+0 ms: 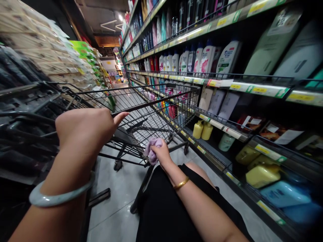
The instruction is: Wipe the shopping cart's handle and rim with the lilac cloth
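A black wire shopping cart (141,114) stands in front of me, tilted across the view, and no goods show in its basket. My left hand (87,129), with a pale bangle (60,198) at the wrist, is curled at the cart's dark rail on the left, thumb pointing right; the undersides of its fingers are hidden. Lower and nearer the centre, my right hand (160,153) is closed round a crumpled light purple cloth (152,148), beside the cart's lower frame. A gold bracelet (181,183) circles the right wrist.
Shelves (219,129) of bottles run along the right side into the distance. Wrapped goods (42,43) are stacked high on the left, above dark metal racks (27,101). Grey tiled floor (108,215) shows beneath the cart, and a black garment (164,208) covers my lap area.
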`<control>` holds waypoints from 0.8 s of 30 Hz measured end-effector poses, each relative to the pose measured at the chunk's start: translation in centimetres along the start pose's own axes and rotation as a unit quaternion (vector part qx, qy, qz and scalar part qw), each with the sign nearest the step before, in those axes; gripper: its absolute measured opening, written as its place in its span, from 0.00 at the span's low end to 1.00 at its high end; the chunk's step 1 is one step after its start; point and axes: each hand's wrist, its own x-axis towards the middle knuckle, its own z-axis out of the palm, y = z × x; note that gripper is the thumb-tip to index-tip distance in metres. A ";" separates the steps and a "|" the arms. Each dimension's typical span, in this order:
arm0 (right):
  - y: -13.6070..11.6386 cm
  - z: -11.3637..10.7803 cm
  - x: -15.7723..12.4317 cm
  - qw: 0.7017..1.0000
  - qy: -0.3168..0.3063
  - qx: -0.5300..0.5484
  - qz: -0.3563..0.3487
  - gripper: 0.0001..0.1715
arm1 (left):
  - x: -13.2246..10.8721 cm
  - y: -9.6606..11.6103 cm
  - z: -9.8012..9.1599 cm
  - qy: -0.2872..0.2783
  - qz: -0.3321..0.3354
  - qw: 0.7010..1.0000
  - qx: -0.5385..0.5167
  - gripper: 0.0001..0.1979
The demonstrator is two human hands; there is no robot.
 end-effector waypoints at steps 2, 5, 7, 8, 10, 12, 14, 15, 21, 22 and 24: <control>-1.3 1.3 -0.7 0.999 -0.031 0.023 -0.022 0.15 | 0.1 0.0 0.1 -0.001 -0.003 1.000 -0.001 0.49; -2.8 2.6 -1.1 0.994 -0.037 0.032 -0.097 0.19 | 0.3 0.0 0.2 -0.008 -0.009 1.000 -0.003 0.49; -2.7 2.7 -1.2 0.993 -0.017 -0.006 -0.119 0.17 | 0.3 -0.1 0.3 -0.012 -0.004 1.000 -0.004 0.49; -2.3 2.6 -1.3 0.993 -0.005 -0.028 -0.113 0.16 | 0.2 -0.1 0.4 -0.009 0.002 1.000 -0.003 0.49; -1.2 2.3 -1.3 0.994 0.009 -0.057 -0.089 0.14 | 0.0 -0.2 0.6 0.009 0.017 1.000 -0.002 0.50; -0.5 2.0 -1.3 0.995 0.010 -0.055 -0.078 0.14 | -0.2 -0.3 0.8 0.033 0.029 0.999 -0.003 0.51; -0.6 1.7 -1.1 0.996 0.007 -0.044 -0.083 0.15 | -0.4 -0.4 1.0 0.050 0.034 0.998 -0.005 0.51; -1.0 1.6 -1.0 0.995 0.011 -0.037 -0.088 0.15 | -0.5 -0.4 1.1 0.052 0.034 0.998 -0.006 0.51; -7.7 2.1 -0.5 0.972 0.042 -0.019 -0.230 0.14 | -1.3 -1.0 0.9 0.060 0.031 0.997 -0.023 0.49; -8.9 2.5 -0.4 0.960 0.037 -0.022 -0.277 0.13 | -1.4 -1.1 0.9 0.064 0.032 0.997 -0.024 0.48; -11.0 3.5 -0.3 0.927 0.026 -0.042 -0.371 0.12 | -1.5 -1.2 0.9 0.065 0.038 0.997 -0.025 0.45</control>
